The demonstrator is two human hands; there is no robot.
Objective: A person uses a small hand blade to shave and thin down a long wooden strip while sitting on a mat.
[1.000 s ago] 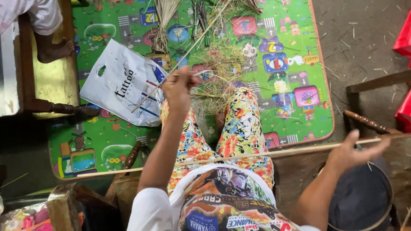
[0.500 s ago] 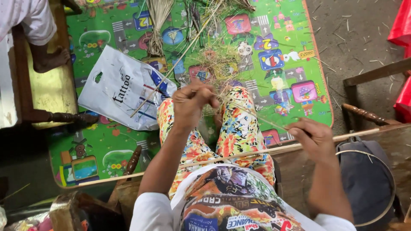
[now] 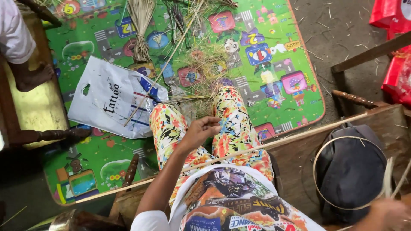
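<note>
Moved: both hands have shifted since half a second ago; the left hand [image 3: 201,130] has dropped from chest height over the knees to rest between the thighs, and the right hand [image 3: 387,214] has swung from the long stick out to 4 o'clock, at the frame's lower right corner.
Left hand: fingers curled loosely inward, palm half up, lying against the flowered trousers [image 3: 233,128]; whether it pinches a thin fibre I cannot tell.
Right hand: blurred and partly cut off by the frame edge; pale grass strips [image 3: 391,177] rise from just above it, but the grip itself is too smeared to tell.
Long stick [image 3: 265,145]: runs from 8 o'clock to 2 o'clock across the lap, now with neither hand on it.
Wire hoop [image 3: 319,158]: thin ring lying on the dark bag [image 3: 351,171] at 4 o'clock, near the right hand.
Grass pile [image 3: 205,68]: loose stalks on the green play mat [image 3: 274,55] at 12 o'clock, beyond the knees, unchanged.
White plastic bag [image 3: 109,100]: at 10 o'clock on the mat, with a thin stalk lying across it, as before.
Another person: a bare foot [image 3: 32,77] on a wooden bench at 9 o'clock.
</note>
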